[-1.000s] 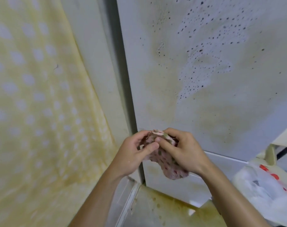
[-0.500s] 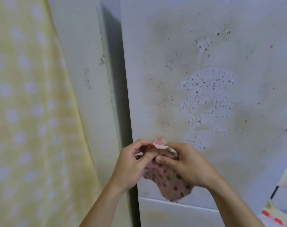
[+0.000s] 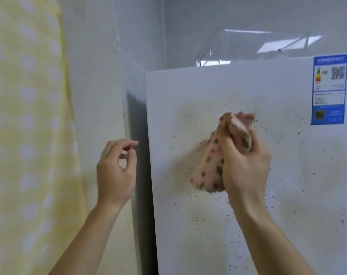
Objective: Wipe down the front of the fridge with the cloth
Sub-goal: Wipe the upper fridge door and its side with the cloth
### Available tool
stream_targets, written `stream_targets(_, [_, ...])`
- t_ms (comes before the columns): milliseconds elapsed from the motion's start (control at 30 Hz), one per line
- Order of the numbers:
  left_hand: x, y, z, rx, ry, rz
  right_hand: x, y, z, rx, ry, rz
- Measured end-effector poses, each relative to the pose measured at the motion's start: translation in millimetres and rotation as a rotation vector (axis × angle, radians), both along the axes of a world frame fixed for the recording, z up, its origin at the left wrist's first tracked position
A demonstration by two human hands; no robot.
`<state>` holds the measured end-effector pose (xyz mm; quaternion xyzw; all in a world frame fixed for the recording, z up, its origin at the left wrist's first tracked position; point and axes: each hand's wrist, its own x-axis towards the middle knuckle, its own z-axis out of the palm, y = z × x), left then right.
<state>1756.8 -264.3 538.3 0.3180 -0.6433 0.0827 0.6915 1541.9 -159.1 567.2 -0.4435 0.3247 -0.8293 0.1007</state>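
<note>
The bunched pink cloth [image 3: 212, 165] is gripped by the curled fingers [image 3: 226, 143] of the right hand [image 3: 246, 165] and held against the speckled fridge front [image 3: 287, 175]. The left hand [image 3: 115, 171] is raised beside the fridge's edge, fingers loosely curled, nothing held.

A pale wall [image 3: 95, 80] is being flanked by a yellow checked curtain [image 3: 26, 135]; light is being reflected by a clear box [image 3: 248, 44].
</note>
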Motion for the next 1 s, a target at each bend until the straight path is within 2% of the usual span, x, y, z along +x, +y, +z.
stream_targets(67, [5.8, -17.2, 18.4, -0.082, -0.036, 0.091, 6.3, -2.2, 22.5, -0.14, 0.004, -0.071])
stream_targets(167, [11.4, -41.9, 41.6, -0.143, -0.117, 0.221, 19.8, -21.4, 50.4, -0.239, 0.129, -0.205])
stream_targets(333, [12.4, -66.0, 57.4, -0.162, -0.192, 0.342, 42.0, -74.7, 61.2, -0.084, 0.519, -0.335])
stream_targets(433, [12.0, -71.8, 56.5, -0.186, -0.172, 0.363, 41.5, -91.0, 55.2, -0.072, 0.64, -0.344])
stream_targets(567, [13.9, -77.4, 59.2, -0.219, -0.167, 0.379, 27.5, -107.5, 67.6, -0.258, 0.78, -0.637])
stream_targets(633, [15.2, -78.2, 61.8, -0.233, -0.161, 0.379, 25.7, -116.9, 72.1, -0.284, 0.875, -0.822])
stream_targets(733, [20.0, -80.3, 66.6, -0.26, -0.172, 0.372, 31.2, -125.9, 69.9, -0.206, 0.966, -1.017])
stream_targets(833, [25.6, -84.9, 72.1, -0.28, -0.188, 0.386, 35.9, -127.6, 69.9, -0.042, 1.12, -1.143])
stream_targets(1000, [25.5, -90.1, 76.4, -0.311, -0.176, 0.411, 48.9, -136.5, 95.2, 0.011, 1.107, -1.129])
